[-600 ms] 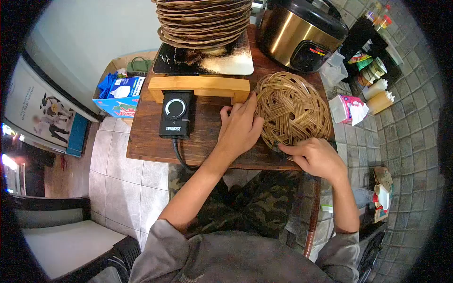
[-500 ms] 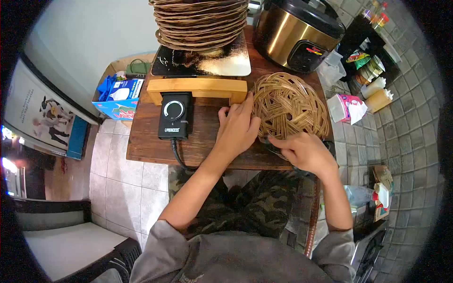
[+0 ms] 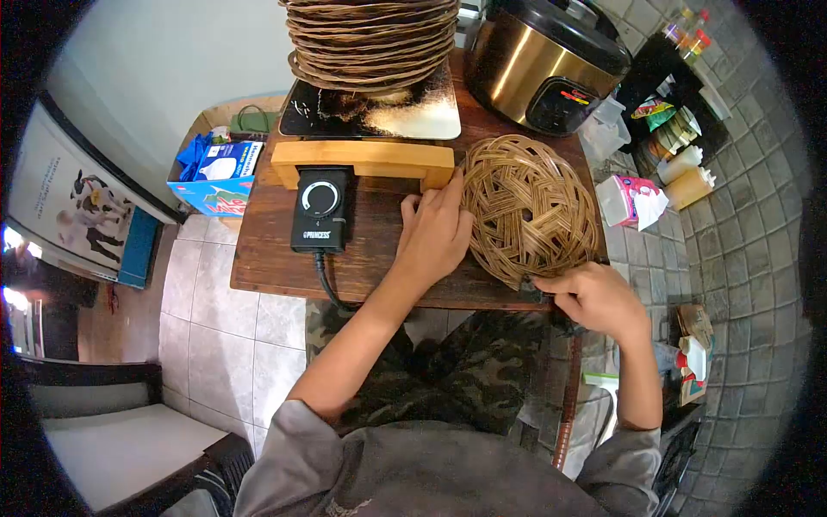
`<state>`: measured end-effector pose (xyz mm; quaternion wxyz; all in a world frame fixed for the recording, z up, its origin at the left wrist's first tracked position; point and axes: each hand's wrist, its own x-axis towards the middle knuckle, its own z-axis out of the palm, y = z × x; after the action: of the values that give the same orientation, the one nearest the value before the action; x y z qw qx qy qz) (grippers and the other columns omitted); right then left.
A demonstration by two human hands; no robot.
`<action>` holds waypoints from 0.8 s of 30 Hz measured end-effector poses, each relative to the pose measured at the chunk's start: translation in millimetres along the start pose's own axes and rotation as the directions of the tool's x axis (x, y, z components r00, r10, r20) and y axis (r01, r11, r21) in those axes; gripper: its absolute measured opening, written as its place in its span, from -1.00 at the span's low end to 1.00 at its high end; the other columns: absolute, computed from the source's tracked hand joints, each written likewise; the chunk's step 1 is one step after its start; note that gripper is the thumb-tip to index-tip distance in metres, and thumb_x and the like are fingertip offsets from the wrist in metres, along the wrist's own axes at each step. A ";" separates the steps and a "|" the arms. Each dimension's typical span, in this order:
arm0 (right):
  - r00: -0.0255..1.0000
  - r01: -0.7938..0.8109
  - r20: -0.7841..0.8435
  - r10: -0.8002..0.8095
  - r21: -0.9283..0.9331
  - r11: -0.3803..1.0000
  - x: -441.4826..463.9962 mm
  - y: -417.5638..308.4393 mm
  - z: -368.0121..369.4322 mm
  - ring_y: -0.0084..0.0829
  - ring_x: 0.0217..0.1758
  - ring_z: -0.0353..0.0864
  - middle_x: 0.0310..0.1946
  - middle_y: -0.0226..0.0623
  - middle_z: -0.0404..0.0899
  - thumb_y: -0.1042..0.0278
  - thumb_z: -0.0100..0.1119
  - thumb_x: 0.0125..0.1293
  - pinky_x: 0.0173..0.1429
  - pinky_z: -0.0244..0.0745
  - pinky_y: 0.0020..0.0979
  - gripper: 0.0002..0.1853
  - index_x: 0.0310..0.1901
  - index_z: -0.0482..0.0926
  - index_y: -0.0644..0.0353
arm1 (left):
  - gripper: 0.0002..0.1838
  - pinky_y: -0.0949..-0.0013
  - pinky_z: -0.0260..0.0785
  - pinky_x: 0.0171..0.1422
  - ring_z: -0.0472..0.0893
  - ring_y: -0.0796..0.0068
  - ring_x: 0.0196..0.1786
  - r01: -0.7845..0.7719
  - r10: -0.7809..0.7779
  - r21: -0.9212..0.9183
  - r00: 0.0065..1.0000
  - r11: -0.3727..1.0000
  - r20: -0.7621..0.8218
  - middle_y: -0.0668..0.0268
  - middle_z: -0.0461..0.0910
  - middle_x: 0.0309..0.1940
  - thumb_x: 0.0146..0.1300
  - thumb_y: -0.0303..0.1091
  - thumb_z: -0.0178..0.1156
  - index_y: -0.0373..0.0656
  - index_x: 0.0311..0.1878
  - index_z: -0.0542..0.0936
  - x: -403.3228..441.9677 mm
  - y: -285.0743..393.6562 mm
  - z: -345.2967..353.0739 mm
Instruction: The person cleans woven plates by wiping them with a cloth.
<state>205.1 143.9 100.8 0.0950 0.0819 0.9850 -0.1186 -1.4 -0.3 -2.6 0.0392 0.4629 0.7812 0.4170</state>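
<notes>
I've got the black dial unit [image 3: 319, 220] on the wooden table [image 3: 263, 254], then the left hand [image 3: 433, 234], fingers loosely bent beside the woven plate [image 3: 530, 202], which sits tableside-right; right hand [image 3: 601, 300]'s half-curled at its near rim, can't tell what's pinched.

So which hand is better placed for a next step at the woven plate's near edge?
Probably the right hand: it is at that edge of the woven plate, while the left hand sits at the plate's left side.

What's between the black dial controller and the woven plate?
In the head view: bare tabletop next to the black dial controller, then the left hand by the woven plate. The wooden handle's right leg also stands between.
</notes>
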 end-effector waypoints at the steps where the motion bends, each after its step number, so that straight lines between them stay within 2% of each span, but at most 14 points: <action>1: 1.000 -0.006 0.004 0.006 -0.030 1.000 -2.1 0.4 -0.7 -0.04 -0.27 0.68 -0.34 -0.07 0.68 0.44 0.17 0.18 -0.18 0.55 -0.12 -0.64 0.03 0.72 0.07 | -0.40 -0.07 0.01 0.43 0.47 0.09 0.19 -0.005 0.004 -0.021 0.999 1.000 -0.034 -0.03 0.52 0.14 0.42 -0.31 -0.06 -0.38 0.47 0.24 -0.4 -2.0 4.0; 2: 1.000 -0.002 0.002 0.002 -0.034 0.999 -2.6 -1.1 1.0 -0.04 -0.27 0.68 -0.34 -0.07 0.68 0.44 0.17 0.18 -0.18 0.55 -0.12 -0.64 0.03 0.72 0.07 | -0.41 -0.09 0.00 0.44 0.47 0.09 0.18 -0.012 0.009 -0.040 0.998 0.999 -0.068 -0.02 0.53 0.07 0.42 -0.31 -0.05 -0.31 0.47 0.25 -0.6 -3.6 6.6; 7: 0.998 -0.003 -0.056 -0.001 -0.067 0.998 21.6 -16.7 15.5 0.00 -0.35 0.64 -0.39 -0.04 0.66 0.44 0.15 0.19 -0.20 0.54 -0.08 -0.57 0.13 0.67 0.02 | -0.39 -0.06 0.05 0.43 0.48 0.09 0.18 0.020 -0.020 0.009 0.999 1.000 -0.030 -0.03 0.55 0.04 0.40 -0.30 -0.02 -0.32 0.48 0.25 -0.4 -2.3 5.2; 8: 0.991 0.027 -0.135 -0.024 0.015 1.000 28.0 -19.7 20.2 0.03 -0.38 0.61 -0.43 0.03 0.61 0.47 0.14 0.20 -0.22 0.51 -0.06 -0.56 0.14 0.67 0.01 | -0.39 -0.05 0.05 0.43 0.48 0.09 0.18 0.002 -0.002 -0.005 0.999 1.000 -0.047 -0.02 0.55 0.04 0.40 -0.30 -0.01 -0.32 0.47 0.25 0.3 -3.7 6.3; 13: 0.978 -0.028 -0.201 0.049 0.109 0.994 58.7 -22.8 28.7 0.10 -0.36 0.58 -0.47 0.13 0.54 0.47 0.12 0.23 -0.22 0.49 -0.07 -0.56 0.16 0.64 0.06 | -0.37 -0.01 0.08 0.41 0.48 0.08 0.18 -0.048 0.048 0.000 0.995 0.999 -0.088 0.01 0.56 0.04 0.39 -0.26 0.02 -0.33 0.48 0.26 0.1 -9.3 12.0; 15: 0.968 -0.014 -0.244 0.049 0.145 0.989 64.8 -17.7 30.9 0.11 -0.33 0.59 -0.44 0.14 0.55 0.48 0.13 0.23 -0.18 0.51 -0.09 -0.56 0.17 0.64 0.07 | -0.36 0.04 0.12 0.36 0.49 0.09 0.13 -0.024 0.021 -0.023 0.992 0.999 -0.123 0.03 0.57 0.02 0.32 -0.19 0.14 -0.31 0.40 0.35 -0.1 -6.1 9.2; 16: 0.967 -0.014 -0.251 0.050 0.141 0.990 64.4 -17.4 29.0 0.11 -0.33 0.59 -0.44 0.14 0.55 0.48 0.13 0.23 -0.18 0.51 -0.09 -0.56 0.17 0.64 0.07 | -0.36 0.04 0.12 0.36 0.49 0.09 0.13 -0.031 0.028 -0.022 0.992 0.999 -0.127 0.03 0.57 0.02 0.32 -0.19 0.14 -0.31 0.40 0.35 -0.8 -3.2 8.2; 18: 0.977 -0.051 -0.191 0.092 0.209 0.977 63.2 -17.3 25.7 0.12 -0.28 0.61 -0.40 0.14 0.58 0.47 0.13 0.24 -0.11 0.53 -0.08 -0.58 0.16 0.65 0.07 | -0.38 0.09 0.16 0.29 0.50 0.10 0.08 -0.041 0.055 0.062 0.970 0.997 -0.238 0.06 0.57 -0.02 0.20 -0.13 0.29 -0.25 0.27 0.45 -2.3 3.8 3.6; 19: 0.977 -0.047 -0.195 0.089 0.206 0.977 62.7 -15.7 27.2 0.12 -0.28 0.61 -0.40 0.14 0.58 0.47 0.13 0.24 -0.11 0.53 -0.08 -0.58 0.16 0.65 0.07 | -0.38 0.09 0.16 0.29 0.50 0.10 0.08 -0.043 0.058 0.064 0.968 0.997 -0.243 0.06 0.57 -0.02 0.20 -0.13 0.29 -0.25 0.27 0.45 -1.7 6.9 -0.8; 21: 0.968 -0.007 -0.245 0.053 0.182 0.983 61.4 -10.6 32.9 0.12 -0.23 0.62 -0.36 0.13 0.60 0.47 0.13 0.25 -0.07 0.54 -0.06 -0.59 0.15 0.66 0.04 | -0.43 0.13 0.18 0.26 0.49 0.13 0.06 0.117 -0.119 -0.041 0.991 0.992 -0.066 0.07 0.57 -0.04 0.10 -0.13 0.36 -0.18 0.15 0.51 -2.0 12.3 -9.5; 22: 0.968 -0.008 -0.245 0.053 0.184 0.983 60.8 -9.9 31.7 0.12 -0.23 0.62 -0.36 0.13 0.60 0.47 0.13 0.25 -0.07 0.54 -0.06 -0.59 0.15 0.66 0.04 | -0.43 0.13 0.18 0.26 0.49 0.13 0.06 0.117 -0.119 -0.040 0.991 0.992 -0.065 0.07 0.57 -0.04 0.10 -0.13 0.36 -0.18 0.15 0.51 -2.7 10.6 -8.9; 24: 0.978 -0.075 -0.184 0.099 0.134 0.988 56.8 -10.2 26.3 0.10 -0.20 0.64 -0.34 0.11 0.62 0.45 0.14 0.25 -0.05 0.54 -0.05 -0.59 0.13 0.67 -0.01 | -0.46 0.16 0.17 0.24 0.49 0.14 0.04 -0.019 0.021 0.020 0.997 1.000 -0.076 0.11 0.57 -0.07 0.13 -0.17 0.34 -0.16 0.16 0.49 -4.5 6.2 -4.9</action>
<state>152.5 135.5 66.2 0.0003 0.1418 0.9755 -0.1683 3.3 -5.3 3.4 0.0009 0.4549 0.7815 0.4270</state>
